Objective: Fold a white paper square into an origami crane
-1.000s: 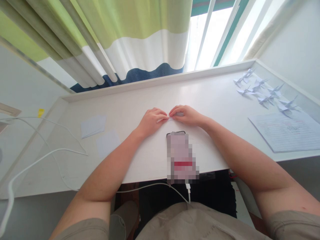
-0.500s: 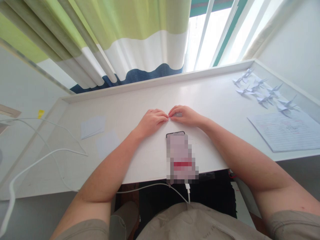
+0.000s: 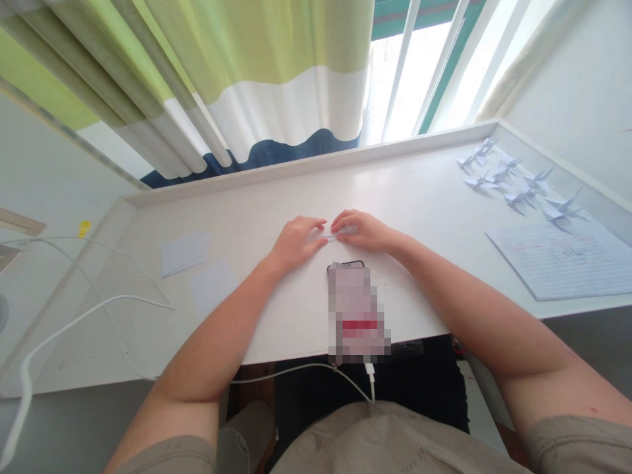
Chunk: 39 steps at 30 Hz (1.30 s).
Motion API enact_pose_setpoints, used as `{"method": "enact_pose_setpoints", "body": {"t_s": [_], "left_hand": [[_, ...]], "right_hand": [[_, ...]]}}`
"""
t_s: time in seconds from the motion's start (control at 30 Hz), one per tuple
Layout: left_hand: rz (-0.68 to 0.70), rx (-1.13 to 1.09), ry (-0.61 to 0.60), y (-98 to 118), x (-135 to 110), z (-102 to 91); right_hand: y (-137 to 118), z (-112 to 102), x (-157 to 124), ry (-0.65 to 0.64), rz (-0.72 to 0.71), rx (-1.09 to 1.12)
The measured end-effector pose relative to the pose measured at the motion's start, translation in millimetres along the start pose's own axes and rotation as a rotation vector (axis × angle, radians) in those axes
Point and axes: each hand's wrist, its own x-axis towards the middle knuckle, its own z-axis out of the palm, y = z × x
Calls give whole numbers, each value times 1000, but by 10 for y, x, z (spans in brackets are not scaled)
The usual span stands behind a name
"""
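The table (image 3: pixel 419 197) is white, smooth and matt, looks like laminate. The little folded piece (image 3: pixel 330 235) in the middle is thin white paper, same as the cranes (image 3: pixel 513 181), the loose squares (image 3: pixel 185 252) and the lined sheet (image 3: pixel 563 260). The curtain (image 3: pixel 247 79) is soft matt cloth. The charging cable (image 3: pixel 99 306) is slightly glossy white plastic.

Phone (image 3: pixel 356 309), cable (image 3: pixel 371 382), paper cranes (image 3: pixel 518 181), lined sheet (image 3: pixel 563 260), curtain (image 3: pixel 237 66).

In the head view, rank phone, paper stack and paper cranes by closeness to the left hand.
From the left hand:
1. phone, close on its right
2. paper stack, off to its left
3. paper cranes, far right corner
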Motion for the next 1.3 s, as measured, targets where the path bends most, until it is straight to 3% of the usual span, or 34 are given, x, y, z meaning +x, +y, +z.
{"method": "enact_pose_setpoints", "body": {"t_s": [0.2, 0.33, 0.5, 0.57, 0.67, 0.83, 1.13, 1.3], "left_hand": [[-13, -67, -14, 0, 16, 28], [-93, -182, -3, 34, 14, 8], [-294, -600, 77, 106, 19, 6], [-329, -768, 124, 160, 26, 9], [-364, -914, 103, 261, 29, -10], [-374, -917, 49, 369, 16, -66], [-344, -861, 228, 361, 9, -4], [-355, -869, 217, 360, 4, -2]], "right_hand": [[-75, -12, -23, -2, 18, -32], [-109, -15, -31, 17, 69, -1], [-159, 5, -22, 122, 122, 169], [-197, 24, -12, 165, 120, 267], [-275, 57, -3, 267, 104, 397], [-391, 92, -11, 321, 72, 445], [-366, 154, 11, 327, 101, 512], [-378, 143, 8, 297, 135, 483]]}}
